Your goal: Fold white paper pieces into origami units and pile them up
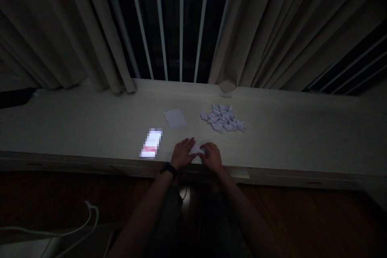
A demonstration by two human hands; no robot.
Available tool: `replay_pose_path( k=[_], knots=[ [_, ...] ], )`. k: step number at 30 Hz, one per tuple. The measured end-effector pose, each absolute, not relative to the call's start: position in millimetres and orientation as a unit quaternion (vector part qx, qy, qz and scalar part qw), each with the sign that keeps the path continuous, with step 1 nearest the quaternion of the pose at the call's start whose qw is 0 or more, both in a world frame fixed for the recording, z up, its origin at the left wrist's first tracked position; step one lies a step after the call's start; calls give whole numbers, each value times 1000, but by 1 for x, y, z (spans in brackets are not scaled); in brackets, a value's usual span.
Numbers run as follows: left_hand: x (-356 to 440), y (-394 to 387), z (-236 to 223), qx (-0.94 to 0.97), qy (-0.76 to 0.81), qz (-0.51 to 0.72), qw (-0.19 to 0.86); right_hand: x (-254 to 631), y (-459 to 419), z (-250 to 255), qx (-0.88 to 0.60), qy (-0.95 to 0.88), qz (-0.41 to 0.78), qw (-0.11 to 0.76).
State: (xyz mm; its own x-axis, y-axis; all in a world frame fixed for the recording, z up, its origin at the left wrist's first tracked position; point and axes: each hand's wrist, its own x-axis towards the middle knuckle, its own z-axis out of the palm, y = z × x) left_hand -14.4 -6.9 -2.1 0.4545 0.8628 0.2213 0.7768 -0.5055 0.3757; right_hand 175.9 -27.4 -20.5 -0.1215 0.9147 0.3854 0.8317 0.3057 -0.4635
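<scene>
A small white piece of paper (197, 150) lies near the front edge of the pale ledge, between my two hands. My left hand (183, 152), with a dark band on the wrist, rests flat at the paper's left side, fingers stretched out and thumb against it. On the other side, my right hand (211, 155) has curled fingers and thumb gripping the paper's right edge. Dim light hides how the paper is folded. Beyond the left hand lies a square stack of white paper (175, 118). Several folded paper pieces (223, 117) form a pile further right.
A lit phone-like screen (152, 143), blurred out, lies left of my left hand. The pale ledge (281, 137) runs across below a barred window (172, 24) with curtains (256, 28). A white cable (93, 213) hangs at lower left.
</scene>
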Motion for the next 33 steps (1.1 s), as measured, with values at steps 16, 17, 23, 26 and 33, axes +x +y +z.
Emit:
replay_pose_path(
  k=[16, 17, 23, 26, 33],
  knots=[
    [-10, -14, -3, 847, 482, 197, 110, 176, -28, -28, -554, -762, 62, 329],
    [-10, -15, -3, 843, 486, 203, 109, 175, -28, -30, -551, -760, 64, 339],
    [-9, -13, -3, 836, 490, 219, 114, 174, -25, -36, -537, -741, 95, 393],
    [-11, -12, -4, 842, 481, 215, 117, 177, -23, -36, -544, -726, 119, 404],
    [-11, -13, 2, 829, 485, 240, 141, 181, -17, -29, -574, -720, 146, 361]
  ],
)
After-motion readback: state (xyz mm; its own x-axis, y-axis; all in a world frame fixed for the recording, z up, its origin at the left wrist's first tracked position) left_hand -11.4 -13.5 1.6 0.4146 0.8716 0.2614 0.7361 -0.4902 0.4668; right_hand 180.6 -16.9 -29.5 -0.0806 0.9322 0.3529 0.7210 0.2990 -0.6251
